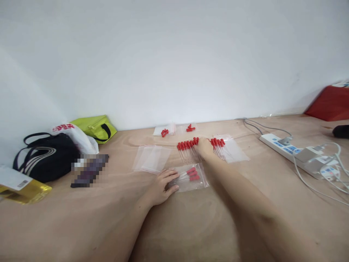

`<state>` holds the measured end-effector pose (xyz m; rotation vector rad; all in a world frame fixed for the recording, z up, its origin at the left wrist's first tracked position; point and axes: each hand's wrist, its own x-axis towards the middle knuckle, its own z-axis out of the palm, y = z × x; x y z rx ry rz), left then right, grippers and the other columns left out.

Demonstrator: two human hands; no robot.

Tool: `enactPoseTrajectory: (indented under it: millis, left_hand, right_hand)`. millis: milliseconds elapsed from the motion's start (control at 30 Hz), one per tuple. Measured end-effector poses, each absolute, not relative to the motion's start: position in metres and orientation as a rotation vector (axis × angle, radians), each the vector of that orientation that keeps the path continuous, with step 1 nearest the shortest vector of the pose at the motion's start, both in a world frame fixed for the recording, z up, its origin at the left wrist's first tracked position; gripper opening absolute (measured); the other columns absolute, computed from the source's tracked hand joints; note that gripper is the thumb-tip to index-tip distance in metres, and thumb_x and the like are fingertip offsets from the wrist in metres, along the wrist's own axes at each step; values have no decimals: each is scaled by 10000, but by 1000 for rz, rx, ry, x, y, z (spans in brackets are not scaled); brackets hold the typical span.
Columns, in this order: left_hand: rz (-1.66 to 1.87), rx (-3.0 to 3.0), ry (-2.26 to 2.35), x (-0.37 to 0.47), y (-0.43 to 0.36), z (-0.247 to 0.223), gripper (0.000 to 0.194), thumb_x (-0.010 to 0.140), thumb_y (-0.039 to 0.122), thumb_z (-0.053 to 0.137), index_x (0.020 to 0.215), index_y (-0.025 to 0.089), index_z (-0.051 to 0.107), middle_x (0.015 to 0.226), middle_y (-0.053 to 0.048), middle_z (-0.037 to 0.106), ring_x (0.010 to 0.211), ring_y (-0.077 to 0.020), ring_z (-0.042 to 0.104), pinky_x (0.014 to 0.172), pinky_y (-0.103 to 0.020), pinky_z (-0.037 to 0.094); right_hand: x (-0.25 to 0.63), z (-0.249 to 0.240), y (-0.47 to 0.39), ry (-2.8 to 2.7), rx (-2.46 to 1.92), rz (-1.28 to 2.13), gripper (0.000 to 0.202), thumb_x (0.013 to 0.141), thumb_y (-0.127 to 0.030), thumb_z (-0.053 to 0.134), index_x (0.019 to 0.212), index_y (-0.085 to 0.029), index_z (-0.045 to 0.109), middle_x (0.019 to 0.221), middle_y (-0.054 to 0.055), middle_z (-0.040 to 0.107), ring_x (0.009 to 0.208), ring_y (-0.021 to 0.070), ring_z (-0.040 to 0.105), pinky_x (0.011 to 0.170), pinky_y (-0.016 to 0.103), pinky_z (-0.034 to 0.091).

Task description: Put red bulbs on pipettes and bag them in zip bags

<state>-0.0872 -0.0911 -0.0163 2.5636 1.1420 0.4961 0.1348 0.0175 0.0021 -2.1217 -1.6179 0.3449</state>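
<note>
A row of droppers (pixel 187 145) with red bulbs and thin clear stems lies across the middle of the table. My right hand (pixel 204 147) is curled over the centre of this row, its fingers closed at the red bulbs and mostly hidden. Nearer me, a clear zip bag (pixel 200 182) holds several red-bulbed droppers (pixel 193 174). My left hand (pixel 163 185) rests at that bag's left end, thumb and fingers apart, fingertips on the plastic. Flat clear bags (pixel 152 158) lie just beyond it. Another clear bag (pixel 237 151) lies at the row's right end.
Two small groups of red-bulbed droppers, left (pixel 164 132) and right (pixel 190 127), lie on bags near the wall. A white power strip (pixel 280 143) with plugs and cables is at right. Dark (pixel 51 153) and lime-green bags (pixel 95 127) and a pixelated item (pixel 91 171) sit left.
</note>
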Motion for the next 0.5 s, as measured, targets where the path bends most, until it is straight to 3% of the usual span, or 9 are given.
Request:
enactPoseTrajectory:
  millis: [233,367,433,500]
  left_hand:
    - [496,2560,1139,-87,-91,-17,373,811,334,498,1164,215,515,1234,-60,510,1189,-211,408,1028,-440,282]
    - [485,2539,1142,-87,-91,-16,358,831,321,469,1167,207,515,1232,-58,512,1194,-201,402,1028,-425,291]
    - [477,2535,1150,-86,-91,-16,337,853,301,429,1164,204,519,1231,-55,514,1193,-191,403,1031,-419,285]
    - [470,2533,1162,-86,-91,-15,333,852,285,427,1161,203,522,1231,-54,514,1191,-190,405,1033,-418,280]
  right_hand:
    - [139,5,20,-1594,-2060,402,193,723,-189,500,843,-98,620,866,192,632,844,263,603,692,319,439]
    - [163,6,5,-1626,-1892,433,171,772,-234,444,765,-129,579,811,125,634,807,205,598,705,278,427]
    - [178,-1,-11,-1563,-1663,543,170,772,-280,442,828,-146,530,771,70,614,716,158,587,646,260,435]
    - [191,-13,-31,-1394,-1400,755,309,743,-347,474,976,-145,448,642,-6,553,534,121,535,523,252,425]
